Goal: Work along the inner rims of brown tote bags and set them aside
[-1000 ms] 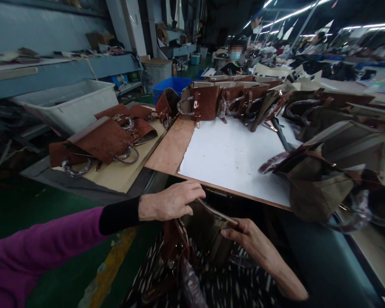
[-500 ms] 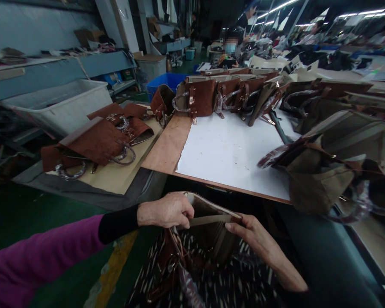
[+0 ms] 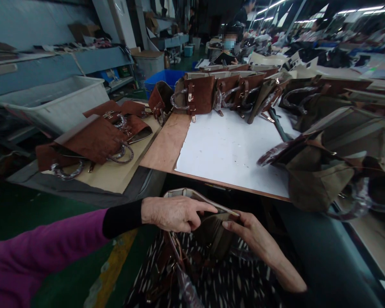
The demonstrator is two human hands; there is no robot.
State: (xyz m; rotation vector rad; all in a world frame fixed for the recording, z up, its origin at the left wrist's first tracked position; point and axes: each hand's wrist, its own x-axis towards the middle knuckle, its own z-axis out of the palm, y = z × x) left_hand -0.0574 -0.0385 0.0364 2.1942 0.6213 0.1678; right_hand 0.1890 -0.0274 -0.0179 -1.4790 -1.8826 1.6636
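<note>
An unfinished brown handbag point(image 3: 218, 239) with an olive lining rests in my lap, its pale-edged mouth facing up. My right hand point(image 3: 248, 231) grips the right end of its rim between thumb and fingers. Across the bag's mouth reaches my left hand point(image 3: 176, 214), index finger stretched toward the right hand along the rim. Its other fingers are bent, and I see nothing held in them. A plastic-wrapped handle point(image 3: 188, 286) hangs at the bag's front, over the patterned apron point(image 3: 244, 282). The lower part of the bag is hard to make out.
Ahead is a table with white paper point(image 3: 224, 149), lined at the back with several brown handbags point(image 3: 202, 96). More brown bags point(image 3: 90, 139) lie on a surface at left. An open bag point(image 3: 321, 175) stands at right. Beyond are a white bin point(image 3: 60, 100), a blue crate point(image 3: 163, 79) and a masked person point(image 3: 226, 55).
My left hand has slid right over the bag's mouth and stretched out its index finger. The pale strip between the hands no longer shows. My right hand keeps its grip on the rim.
</note>
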